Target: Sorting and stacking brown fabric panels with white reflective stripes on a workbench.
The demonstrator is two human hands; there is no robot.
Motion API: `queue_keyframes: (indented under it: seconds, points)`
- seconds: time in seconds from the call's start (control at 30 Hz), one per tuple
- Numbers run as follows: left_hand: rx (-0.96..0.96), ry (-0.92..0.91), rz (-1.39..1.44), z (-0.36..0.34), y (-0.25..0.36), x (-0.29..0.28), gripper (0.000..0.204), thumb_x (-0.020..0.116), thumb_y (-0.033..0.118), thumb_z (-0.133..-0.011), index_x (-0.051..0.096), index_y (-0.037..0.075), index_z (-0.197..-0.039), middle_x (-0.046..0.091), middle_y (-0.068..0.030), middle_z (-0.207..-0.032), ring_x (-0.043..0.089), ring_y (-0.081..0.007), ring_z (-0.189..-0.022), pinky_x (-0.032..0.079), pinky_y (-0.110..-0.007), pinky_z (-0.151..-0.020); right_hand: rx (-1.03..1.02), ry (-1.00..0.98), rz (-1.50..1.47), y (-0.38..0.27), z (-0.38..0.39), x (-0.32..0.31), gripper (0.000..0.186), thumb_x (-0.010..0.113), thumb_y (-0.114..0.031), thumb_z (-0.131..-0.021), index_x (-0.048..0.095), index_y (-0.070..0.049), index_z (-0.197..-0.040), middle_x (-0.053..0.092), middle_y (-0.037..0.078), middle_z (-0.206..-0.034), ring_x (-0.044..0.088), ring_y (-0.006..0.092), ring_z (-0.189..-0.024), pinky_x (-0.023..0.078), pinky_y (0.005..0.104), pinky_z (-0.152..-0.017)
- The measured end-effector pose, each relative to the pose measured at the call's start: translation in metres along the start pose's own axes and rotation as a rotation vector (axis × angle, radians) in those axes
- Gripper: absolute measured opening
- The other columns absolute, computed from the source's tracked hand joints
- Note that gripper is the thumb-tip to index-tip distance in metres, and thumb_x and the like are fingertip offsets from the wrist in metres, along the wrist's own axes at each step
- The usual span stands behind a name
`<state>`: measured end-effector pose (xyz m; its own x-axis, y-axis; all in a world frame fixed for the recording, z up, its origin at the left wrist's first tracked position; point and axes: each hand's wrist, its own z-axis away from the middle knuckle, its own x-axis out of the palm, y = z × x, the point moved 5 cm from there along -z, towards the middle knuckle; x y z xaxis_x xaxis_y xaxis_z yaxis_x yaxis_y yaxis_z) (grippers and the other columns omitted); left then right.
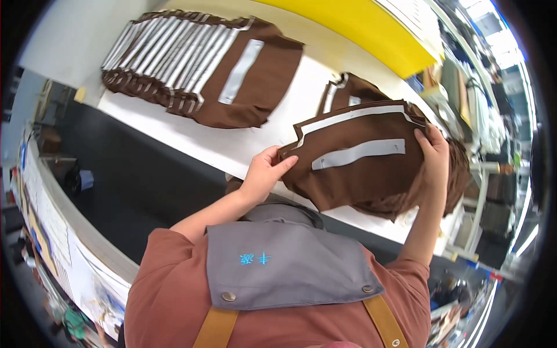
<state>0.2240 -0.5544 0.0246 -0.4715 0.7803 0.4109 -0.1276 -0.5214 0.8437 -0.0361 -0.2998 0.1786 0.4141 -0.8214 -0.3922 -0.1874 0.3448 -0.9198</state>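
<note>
A brown fabric panel (360, 129) with a white strip along its far edge and a pale grey strip (358, 154) across its middle is stretched between my hands. My left hand (266, 173) pinches its left corner, thumb on top. At the right end my right hand (432, 156) grips the panel near its upper corner, fingers partly hidden behind the cloth. Beneath and behind the panel lie more brown fabric pieces (355, 88), mostly covered by it. A row of overlapping brown panels (261, 75) with white strips is fanned out on the white table at the far left.
The white table (226, 148) runs diagonally in front of me. A yellow panel (360, 32) borders its far side. Shelves with rolled and folded fabrics (458, 98) stand at the right. Another pale counter (75, 238) with papers is at the left, across a dark floor (116, 168).
</note>
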Motion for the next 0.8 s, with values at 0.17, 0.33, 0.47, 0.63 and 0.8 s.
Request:
queue_keyframes:
  seconds: [0.17,0.33,0.47,0.63,0.8]
  points:
    - [0.353,0.191,-0.083,0.044,0.067,-0.033,0.039,0.063,-0.001,-0.092,0.051,0.007,-0.128,0.061,0.0018,-0.101,0.051,-0.0025,-0.082,0.041,-0.017,-0.071,-0.106,-0.152,0.055,-0.082,-0.051,0.079,0.022,0.065,-0.007,-0.091,0.064,0.003,-0.111,0.063,-0.002,-0.094,0.054,0.0057,-0.087,0.043,0.0213,-0.080]
    - [0.535,0.333,-0.371,0.059,0.114,-0.074,0.034,0.062,-0.002,-0.092,0.057,0.007,-0.124,0.061,0.0029,-0.104,0.052,-0.0016,-0.081,0.042,-0.017,-0.070,-0.327,-0.327,0.233,-0.140,-0.137,0.184,0.028,0.070,-0.017,-0.088,0.064,0.003,-0.106,0.062,-0.001,-0.089,0.053,0.0077,-0.084,0.043,0.0230,-0.078]
    - [0.304,0.434,-0.235,0.025,0.103,-0.108,0.029,0.066,0.007,-0.093,0.063,0.008,-0.122,0.056,0.0044,-0.074,0.049,-0.0001,-0.060,0.050,-0.020,-0.054,-0.243,-0.497,0.108,-0.115,-0.211,0.279,0.031,0.070,-0.020,-0.088,0.066,0.001,-0.110,0.067,0.002,-0.092,0.058,0.0091,-0.086,0.047,0.0250,-0.080]
    - [0.256,0.454,-0.444,-0.015,0.074,-0.142,0.031,0.068,0.008,-0.090,0.063,0.006,-0.120,0.064,-0.0028,-0.079,0.057,-0.0053,-0.059,0.048,-0.023,-0.054,-0.342,-0.440,0.452,-0.041,-0.245,0.346,0.033,0.072,-0.024,-0.085,0.067,-0.001,-0.108,0.069,0.010,-0.090,0.062,0.0182,-0.084,0.048,0.0313,-0.080]
    - [0.426,0.482,-0.759,-0.016,0.087,-0.148,0.030,0.070,0.009,-0.087,0.064,0.007,-0.117,0.067,-0.0074,-0.082,0.060,-0.0136,-0.057,0.049,-0.027,-0.053,-0.300,-0.418,0.384,-0.030,-0.254,0.352,0.031,0.072,-0.023,-0.085,0.067,-0.001,-0.107,0.069,0.008,-0.089,0.061,0.0160,-0.082,0.048,0.0301,-0.078]
